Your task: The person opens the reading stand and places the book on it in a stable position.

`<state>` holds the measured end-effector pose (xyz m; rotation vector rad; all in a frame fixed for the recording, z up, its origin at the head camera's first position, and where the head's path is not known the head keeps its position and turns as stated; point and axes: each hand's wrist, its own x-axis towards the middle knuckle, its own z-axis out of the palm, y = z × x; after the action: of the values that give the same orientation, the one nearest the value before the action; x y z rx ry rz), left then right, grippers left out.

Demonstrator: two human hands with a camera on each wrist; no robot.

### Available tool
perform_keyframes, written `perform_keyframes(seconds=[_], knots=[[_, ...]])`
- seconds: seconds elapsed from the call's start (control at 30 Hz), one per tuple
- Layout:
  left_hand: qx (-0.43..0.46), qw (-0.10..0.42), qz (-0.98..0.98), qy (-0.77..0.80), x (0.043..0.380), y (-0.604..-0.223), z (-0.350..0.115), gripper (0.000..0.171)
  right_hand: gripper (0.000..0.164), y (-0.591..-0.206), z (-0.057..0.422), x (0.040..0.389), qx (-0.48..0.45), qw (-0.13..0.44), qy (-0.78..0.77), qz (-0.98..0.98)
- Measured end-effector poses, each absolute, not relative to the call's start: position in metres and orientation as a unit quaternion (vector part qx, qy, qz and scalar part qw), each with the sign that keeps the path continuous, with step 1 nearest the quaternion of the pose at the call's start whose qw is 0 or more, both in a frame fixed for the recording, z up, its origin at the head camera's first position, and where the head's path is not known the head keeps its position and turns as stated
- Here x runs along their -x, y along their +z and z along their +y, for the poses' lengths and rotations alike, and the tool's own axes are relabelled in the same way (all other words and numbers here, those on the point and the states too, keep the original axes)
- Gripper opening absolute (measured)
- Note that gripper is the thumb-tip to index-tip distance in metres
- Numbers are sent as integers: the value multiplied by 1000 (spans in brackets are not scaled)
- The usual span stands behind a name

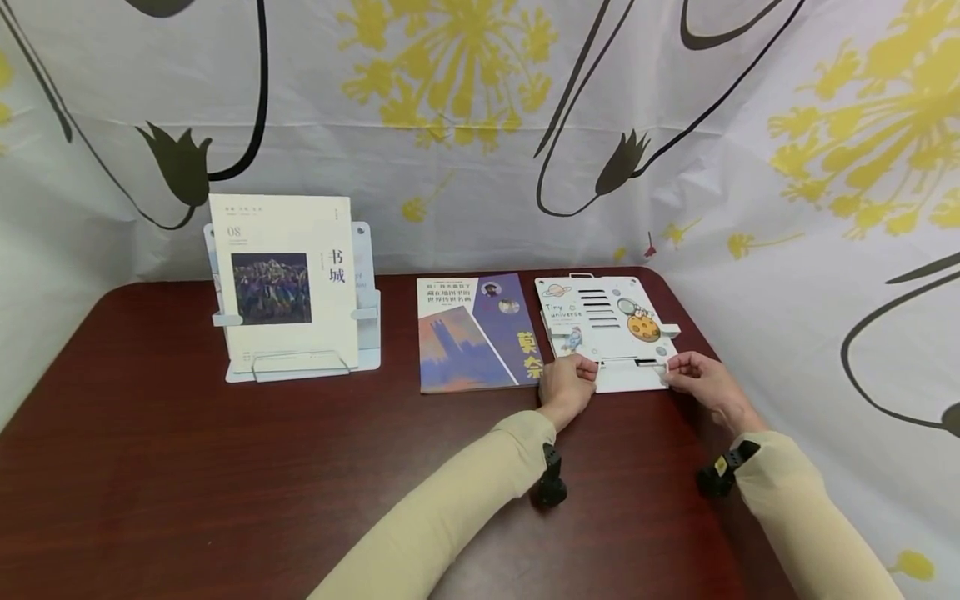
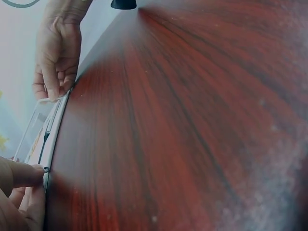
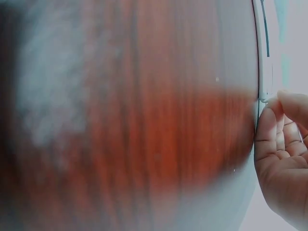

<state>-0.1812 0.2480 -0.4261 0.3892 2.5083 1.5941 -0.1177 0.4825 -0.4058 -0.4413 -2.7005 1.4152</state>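
Observation:
A white book stand (image 1: 609,340) printed with "Tiny universe", a planet and an astronaut lies flat at the right of the table. My left hand (image 1: 567,388) pinches the left end of its front wire holder, beside the front lip. At the opposite end, my right hand (image 1: 702,383) pinches the same wire between thumb and fingers. In the left wrist view the thin wire holder (image 2: 29,126) spans between both hands, tilted up from the stand. The right wrist view shows my right fingertips (image 3: 270,115) at the stand's corner.
A magazine (image 1: 472,346) with a purple and orange cover lies just left of the stand. Further left, a cream book (image 1: 330,317) leans on an upright pale blue stand (image 1: 367,350) with a wire at its front. A patterned cloth (image 1: 480,208) hangs behind the table (image 1: 225,483).

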Motion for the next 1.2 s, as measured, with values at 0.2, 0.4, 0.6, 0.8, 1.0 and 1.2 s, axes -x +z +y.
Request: perform_keyframes(seconds=[0.2, 0.4, 0.6, 0.8, 1.0, 1.2], knots=[[-155, 44, 843, 514, 182, -426, 247, 14, 10, -404, 484, 115, 118, 51, 445, -886], [-185, 23, 849, 495, 183, -425, 246, 13, 18, -402, 481, 113, 110, 72, 412, -902], [-223, -2, 852, 473, 181, -425, 244, 10, 20, -402, 481, 109, 86, 107, 382, -914], [-251, -9, 858, 449, 178, -423, 241, 9, 16, -401, 481, 105, 71, 124, 361, -921], [-268, -18, 856, 441, 177, -426, 240, 9, 16, -406, 484, 104, 48, 139, 368, -918], [-282, -31, 855, 435, 176, -426, 238, 9, 14, -409, 487, 105, 42, 124, 376, -917]])
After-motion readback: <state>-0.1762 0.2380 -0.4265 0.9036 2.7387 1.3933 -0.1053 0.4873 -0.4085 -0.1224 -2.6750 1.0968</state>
